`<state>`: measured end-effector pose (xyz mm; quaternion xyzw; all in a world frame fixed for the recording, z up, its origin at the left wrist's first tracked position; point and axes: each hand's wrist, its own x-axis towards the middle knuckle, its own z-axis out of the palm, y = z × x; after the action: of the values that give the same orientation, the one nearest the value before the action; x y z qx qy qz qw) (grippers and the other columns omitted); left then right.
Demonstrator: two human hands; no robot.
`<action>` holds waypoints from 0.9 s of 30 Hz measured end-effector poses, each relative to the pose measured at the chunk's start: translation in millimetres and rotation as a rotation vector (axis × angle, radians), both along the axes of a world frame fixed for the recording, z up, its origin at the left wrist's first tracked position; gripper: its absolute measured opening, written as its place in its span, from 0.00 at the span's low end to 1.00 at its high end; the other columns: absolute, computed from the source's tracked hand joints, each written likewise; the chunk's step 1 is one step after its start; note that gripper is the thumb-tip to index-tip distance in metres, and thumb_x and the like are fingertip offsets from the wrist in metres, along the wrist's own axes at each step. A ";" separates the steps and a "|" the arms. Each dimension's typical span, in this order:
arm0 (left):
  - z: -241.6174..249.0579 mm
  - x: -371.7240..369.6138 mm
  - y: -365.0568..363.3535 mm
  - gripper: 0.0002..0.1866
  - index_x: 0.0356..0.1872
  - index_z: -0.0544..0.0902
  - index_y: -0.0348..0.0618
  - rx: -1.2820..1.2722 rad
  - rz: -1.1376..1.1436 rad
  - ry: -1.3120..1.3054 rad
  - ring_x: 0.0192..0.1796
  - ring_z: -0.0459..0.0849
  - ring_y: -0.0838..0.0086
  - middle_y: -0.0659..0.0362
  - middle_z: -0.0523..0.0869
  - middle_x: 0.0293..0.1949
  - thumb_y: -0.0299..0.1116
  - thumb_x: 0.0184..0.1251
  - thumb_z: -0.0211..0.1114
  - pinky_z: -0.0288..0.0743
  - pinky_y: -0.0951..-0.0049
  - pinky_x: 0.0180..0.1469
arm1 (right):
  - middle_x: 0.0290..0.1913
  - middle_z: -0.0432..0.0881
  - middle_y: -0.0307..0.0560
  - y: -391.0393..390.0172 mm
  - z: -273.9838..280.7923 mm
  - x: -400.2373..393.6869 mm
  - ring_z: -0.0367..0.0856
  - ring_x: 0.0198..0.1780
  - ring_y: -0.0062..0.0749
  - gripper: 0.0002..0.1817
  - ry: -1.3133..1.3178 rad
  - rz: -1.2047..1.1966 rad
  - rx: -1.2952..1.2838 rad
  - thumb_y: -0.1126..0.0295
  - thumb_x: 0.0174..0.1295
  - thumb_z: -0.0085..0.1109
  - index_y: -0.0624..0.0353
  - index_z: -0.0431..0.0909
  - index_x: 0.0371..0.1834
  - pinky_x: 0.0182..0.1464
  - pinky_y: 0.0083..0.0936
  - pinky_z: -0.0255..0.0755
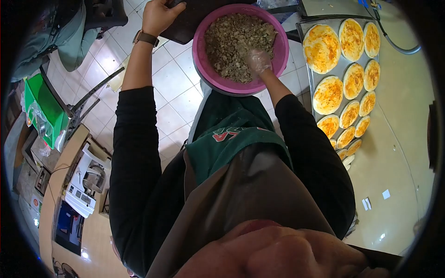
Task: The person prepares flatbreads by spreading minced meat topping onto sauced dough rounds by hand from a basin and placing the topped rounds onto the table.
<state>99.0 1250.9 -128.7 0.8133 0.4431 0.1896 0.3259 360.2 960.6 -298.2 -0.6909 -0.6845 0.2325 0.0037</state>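
Note:
My right hand [257, 61], in a clear plastic glove, reaches into a pink basin [198, 55]. Its fingers are partly sunk in a crumbly grey-green mixture [234, 39], so their grip is hidden. The basin sits in front of my lap. At the top edge, my left hand [160, 17], bare and with a watch on the wrist, is beside a flat black surface [185, 23]. Its thumb is stretched out to the right, while the other fingers are mostly out of view. I see nothing held in it.
At right a metal tray [336, 65] bears several round flatbreads [321, 48] with orange topping. A hose [403, 50] lies past it. On the left are a green container [44, 106], a white scale-like machine [83, 183] and a seated person's leg [74, 46]. White tiles [178, 88] cover the floor.

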 end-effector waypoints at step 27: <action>25.0 11.4 -6.9 0.19 0.21 0.67 0.39 -0.182 0.107 -0.093 0.24 0.60 0.78 0.64 0.62 0.18 0.33 0.54 0.71 0.60 0.70 0.25 | 0.53 0.82 0.61 20.9 23.8 -45.1 0.80 0.56 0.59 0.24 0.138 -0.573 -0.426 0.49 0.70 0.46 0.55 0.81 0.55 0.57 0.46 0.73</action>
<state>110.3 1244.0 -103.7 0.7457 0.4859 0.2033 0.4080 315.1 981.5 -274.4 -0.8226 -0.3975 0.4055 -0.0291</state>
